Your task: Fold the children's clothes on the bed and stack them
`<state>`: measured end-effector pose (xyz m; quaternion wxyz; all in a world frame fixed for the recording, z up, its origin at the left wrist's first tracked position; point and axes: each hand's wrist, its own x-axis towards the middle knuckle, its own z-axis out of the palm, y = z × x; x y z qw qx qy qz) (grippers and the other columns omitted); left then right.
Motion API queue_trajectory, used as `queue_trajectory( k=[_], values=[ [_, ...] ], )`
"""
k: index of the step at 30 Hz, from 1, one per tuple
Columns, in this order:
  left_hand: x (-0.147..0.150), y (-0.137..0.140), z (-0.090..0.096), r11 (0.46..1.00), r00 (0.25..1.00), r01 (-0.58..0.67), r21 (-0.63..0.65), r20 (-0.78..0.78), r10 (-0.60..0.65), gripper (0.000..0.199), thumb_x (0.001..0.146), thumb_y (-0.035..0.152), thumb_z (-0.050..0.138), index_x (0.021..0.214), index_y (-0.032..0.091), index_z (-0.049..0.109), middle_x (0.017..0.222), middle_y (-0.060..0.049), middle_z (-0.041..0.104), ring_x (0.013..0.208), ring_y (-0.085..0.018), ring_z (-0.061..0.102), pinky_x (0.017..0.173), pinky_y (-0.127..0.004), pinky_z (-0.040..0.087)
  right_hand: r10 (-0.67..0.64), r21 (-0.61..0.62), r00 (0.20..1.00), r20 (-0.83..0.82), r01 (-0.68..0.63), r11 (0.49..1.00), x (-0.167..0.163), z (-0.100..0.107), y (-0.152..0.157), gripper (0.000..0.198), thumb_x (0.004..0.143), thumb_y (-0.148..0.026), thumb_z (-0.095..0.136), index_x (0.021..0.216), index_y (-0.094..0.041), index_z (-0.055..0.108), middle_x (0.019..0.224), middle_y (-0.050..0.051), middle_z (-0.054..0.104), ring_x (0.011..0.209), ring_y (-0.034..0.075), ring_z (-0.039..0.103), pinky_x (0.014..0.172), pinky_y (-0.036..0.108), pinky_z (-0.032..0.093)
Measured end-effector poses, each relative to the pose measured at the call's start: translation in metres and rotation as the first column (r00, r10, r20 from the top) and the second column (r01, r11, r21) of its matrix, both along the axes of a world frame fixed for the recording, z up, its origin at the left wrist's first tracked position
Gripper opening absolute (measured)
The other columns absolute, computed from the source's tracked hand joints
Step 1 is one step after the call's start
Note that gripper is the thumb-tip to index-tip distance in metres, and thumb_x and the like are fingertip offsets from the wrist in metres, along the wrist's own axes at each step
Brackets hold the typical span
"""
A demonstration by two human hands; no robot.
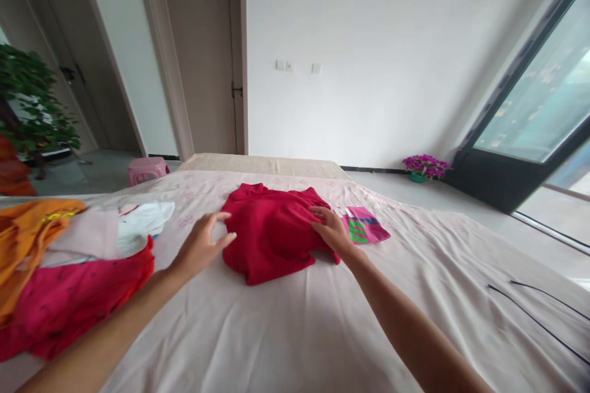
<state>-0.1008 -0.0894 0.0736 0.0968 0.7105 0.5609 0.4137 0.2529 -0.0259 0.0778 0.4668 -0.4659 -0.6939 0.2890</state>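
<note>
A red garment [271, 227], perhaps a shirt, lies spread and rumpled on the pale sheet [258, 331] in front of me. My left hand [205, 242] is at its left edge, thumb and fingers apart, with nothing between them. Over the garment's right side reaches my right hand [332, 230], its fingers spread and the tips at the cloth; it does not grip a fold that I can see. Just beyond that hand, a folded pink garment [375, 230] with green and blue patches rests on the sheet, partly hidden.
Heaped at the left are an orange garment [50, 221], white clothing [142, 221] and a dotted crimson garment [78, 295]. Dark cords [530, 313] lie at the right. On the floor stand a pink stool [148, 169] and a pot of purple flowers [424, 167].
</note>
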Motion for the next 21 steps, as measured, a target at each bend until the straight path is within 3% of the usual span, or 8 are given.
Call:
queue_trajectory(
  k=[2, 5, 9, 12, 14, 17, 19, 21],
  values=[
    [0.011, -0.027, -0.023, 0.984, 0.990, 0.121, -0.129, -0.059, -0.130, 0.049, 0.081, 0.041, 0.064, 0.125, 0.024, 0.053, 0.126, -0.008, 0.059, 0.116, -0.026, 0.058, 0.098, -0.040, 0.048, 0.032, -0.019, 0.998, 0.057, -0.031, 0.999, 0.011, -0.011, -0.022, 0.043, 0.071, -0.018, 0.056, 0.113, -0.024, 0.066, 0.116, 0.006, 0.068, 0.110, 0.026, 0.061, 0.097, 0.043, 0.048],
    [0.030, -0.046, -0.042, 0.968, 0.957, 0.193, -0.160, -0.188, -0.222, 0.061, 0.076, 0.030, 0.068, 0.134, 0.027, 0.049, 0.135, -0.008, 0.054, 0.124, -0.027, 0.052, 0.105, -0.041, 0.042, 0.061, 0.034, 0.950, 0.307, -0.075, 0.997, 0.023, -0.013, -0.048, 0.055, 0.066, -0.013, 0.054, 0.120, -0.025, 0.064, 0.123, 0.006, 0.065, 0.117, 0.027, 0.057, 0.103, 0.043, 0.042],
    [0.049, -0.034, -0.048, 0.973, 0.911, 0.178, -0.149, -0.350, -0.220, 0.031, 0.082, 0.015, 0.052, 0.109, 0.025, 0.063, 0.113, -0.006, 0.066, 0.107, -0.023, 0.061, 0.095, -0.038, 0.045, 0.024, 0.052, 0.796, 0.605, -0.069, 0.996, 0.027, -0.013, -0.064, 0.077, 0.062, -0.008, 0.054, 0.137, -0.026, 0.052, 0.136, 0.007, 0.057, 0.123, 0.027, 0.051, 0.103, 0.038, 0.040],
    [0.047, -0.018, -0.039, 0.990, 0.913, 0.098, -0.101, -0.387, -0.130, 0.028, 0.081, 0.009, 0.044, 0.098, 0.024, 0.060, 0.096, -0.005, 0.067, 0.095, -0.022, 0.063, 0.088, -0.036, 0.045, -0.082, 0.078, 0.716, 0.693, 0.039, 0.996, 0.026, -0.018, -0.061, 0.068, 0.067, -0.006, 0.049, 0.132, -0.024, 0.058, 0.128, 0.007, 0.063, 0.116, 0.025, 0.056, 0.096, 0.035, 0.043],
    [0.036, -0.013, -0.027, 0.998, 0.932, 0.050, -0.031, -0.359, -0.058, 0.028, 0.081, 0.009, 0.042, 0.099, 0.023, 0.058, 0.098, -0.006, 0.067, 0.097, -0.022, 0.062, 0.090, -0.035, 0.045, -0.109, 0.087, 0.710, 0.696, 0.067, 0.994, 0.028, -0.019, -0.058, 0.058, 0.068, -0.003, 0.045, 0.118, -0.023, 0.067, 0.115, 0.007, 0.069, 0.109, 0.024, 0.059, 0.093, 0.033, 0.043],
    [0.011, -0.017, -0.006, 0.999, 0.929, 0.014, 0.039, -0.369, 0.001, 0.025, 0.082, 0.012, 0.039, 0.096, 0.022, 0.057, 0.099, -0.007, 0.066, 0.100, -0.023, 0.060, 0.094, -0.036, 0.042, -0.093, 0.084, 0.764, 0.639, 0.051, 0.995, 0.037, -0.012, -0.057, 0.050, 0.066, -0.003, 0.044, 0.101, -0.023, 0.073, 0.103, 0.005, 0.072, 0.105, 0.023, 0.060, 0.093, 0.034, 0.043],
    [-0.004, -0.023, 0.003, 0.997, 0.898, 0.025, -0.076, -0.437, -0.056, 0.021, 0.080, 0.013, 0.040, 0.088, 0.023, 0.057, 0.092, -0.004, 0.065, 0.095, -0.023, 0.061, 0.091, -0.036, 0.042, 0.073, -0.060, 0.826, 0.559, -0.048, 0.997, 0.048, -0.009, -0.058, 0.051, 0.062, -0.004, 0.046, 0.101, -0.023, 0.073, 0.101, 0.004, 0.072, 0.101, 0.023, 0.062, 0.089, 0.032, 0.045],
    [-0.015, -0.028, 0.004, 0.962, 0.877, 0.049, -0.268, -0.450, -0.170, 0.024, 0.076, 0.012, 0.039, 0.084, 0.024, 0.058, 0.090, -0.001, 0.065, 0.090, -0.021, 0.062, 0.086, -0.034, 0.043, 0.246, -0.244, 0.893, 0.376, -0.161, 0.956, 0.061, -0.009, -0.055, 0.052, 0.060, -0.007, 0.050, 0.104, -0.023, 0.072, 0.104, 0.003, 0.072, 0.097, 0.022, 0.064, 0.085, 0.031, 0.048]
  ],
)
